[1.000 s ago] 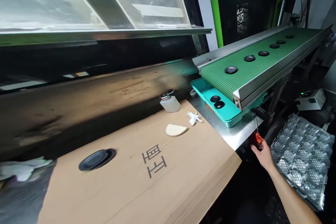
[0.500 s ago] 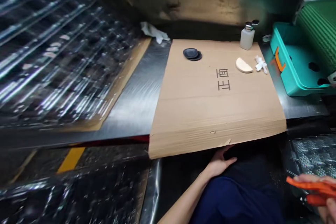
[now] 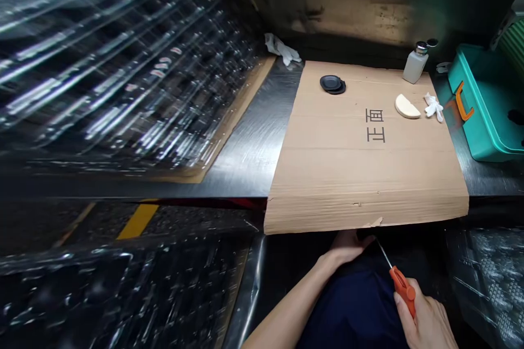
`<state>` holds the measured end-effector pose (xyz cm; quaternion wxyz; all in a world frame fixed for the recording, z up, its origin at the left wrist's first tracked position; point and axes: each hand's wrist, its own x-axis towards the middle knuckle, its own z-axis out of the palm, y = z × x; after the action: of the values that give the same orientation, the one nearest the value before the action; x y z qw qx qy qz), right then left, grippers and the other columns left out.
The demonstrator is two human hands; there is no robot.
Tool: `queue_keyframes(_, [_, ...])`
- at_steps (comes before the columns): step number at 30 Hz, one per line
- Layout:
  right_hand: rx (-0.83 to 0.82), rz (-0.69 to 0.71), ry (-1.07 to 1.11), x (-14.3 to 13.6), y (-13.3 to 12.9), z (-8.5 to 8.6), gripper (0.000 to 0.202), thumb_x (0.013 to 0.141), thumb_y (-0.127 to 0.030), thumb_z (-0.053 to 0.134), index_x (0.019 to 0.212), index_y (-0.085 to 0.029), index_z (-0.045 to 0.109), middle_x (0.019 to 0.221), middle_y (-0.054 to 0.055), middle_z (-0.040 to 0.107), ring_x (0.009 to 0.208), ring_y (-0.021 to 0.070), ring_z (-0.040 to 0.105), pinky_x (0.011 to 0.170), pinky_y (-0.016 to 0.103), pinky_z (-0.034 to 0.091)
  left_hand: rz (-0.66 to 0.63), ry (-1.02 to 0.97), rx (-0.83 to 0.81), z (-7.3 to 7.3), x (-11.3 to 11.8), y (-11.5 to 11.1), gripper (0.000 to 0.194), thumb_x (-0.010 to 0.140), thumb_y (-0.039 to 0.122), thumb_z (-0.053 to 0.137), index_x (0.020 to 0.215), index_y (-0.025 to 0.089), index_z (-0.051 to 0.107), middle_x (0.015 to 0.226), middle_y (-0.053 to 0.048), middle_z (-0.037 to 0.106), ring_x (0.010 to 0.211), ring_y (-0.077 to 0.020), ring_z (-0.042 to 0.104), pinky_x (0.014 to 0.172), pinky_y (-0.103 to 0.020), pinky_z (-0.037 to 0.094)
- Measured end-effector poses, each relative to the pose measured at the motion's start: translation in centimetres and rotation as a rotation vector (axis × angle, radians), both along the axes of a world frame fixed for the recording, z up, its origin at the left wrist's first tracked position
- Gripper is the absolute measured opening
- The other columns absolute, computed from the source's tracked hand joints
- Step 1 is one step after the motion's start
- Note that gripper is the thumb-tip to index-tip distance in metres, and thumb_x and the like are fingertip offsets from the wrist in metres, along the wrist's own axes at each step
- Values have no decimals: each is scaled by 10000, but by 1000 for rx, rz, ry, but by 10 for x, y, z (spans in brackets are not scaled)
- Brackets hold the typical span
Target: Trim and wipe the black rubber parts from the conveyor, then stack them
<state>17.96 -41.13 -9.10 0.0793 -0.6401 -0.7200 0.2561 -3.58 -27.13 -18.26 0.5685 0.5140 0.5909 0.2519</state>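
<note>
My right hand [image 3: 428,313] is closed around the handle of an orange utility knife [image 3: 404,289] at the lower right. Its thin metal blade points up and left, the tip close to the thumb of my left hand [image 3: 347,247]. That left hand is just below the front edge of the cardboard sheet [image 3: 327,174]. Its fingers are partly hidden and look curled, with a dark patch by the thumb; what they hold, if anything, I cannot make out. Farther back on the cardboard lie black round discs [image 3: 331,83], partly overlapping.
Also on the cardboard are a cream half-round pad [image 3: 406,107], a crumpled white piece [image 3: 433,107] and a pump bottle [image 3: 416,63]. A teal bin [image 3: 475,120] stands right. Clear-wrapped black trays [image 3: 135,76] fill the left; a clear tray [image 3: 491,283] is lower right.
My right hand has come in from the right edge, bringing the orange utility knife to my left hand. The view has swung left, so the bench items appear farther right.
</note>
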Motion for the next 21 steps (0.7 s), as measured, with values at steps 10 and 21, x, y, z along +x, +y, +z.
queue_keyframes(10, [10, -7, -105, -19, 0, -9, 339, 1059, -440, 249, 1107, -222, 504, 559, -18, 637, 475, 217, 658, 479, 274, 278, 502, -553, -532, -26, 18, 4, 248, 823, 301, 687, 981, 110, 685, 942, -175, 750, 811, -288, 740, 826, -491, 597])
queue_keyframes(21, [-25, -37, -133, -18, 5, -13, 354, 1050, -446, 246, 1086, -227, 522, 553, -14, 635, 499, 213, 659, 506, 275, 276, 533, -880, -718, -26, 11, 7, 184, 826, 127, 646, 1008, 119, 673, 1000, -151, 748, 978, -294, 722, 987, -506, 535])
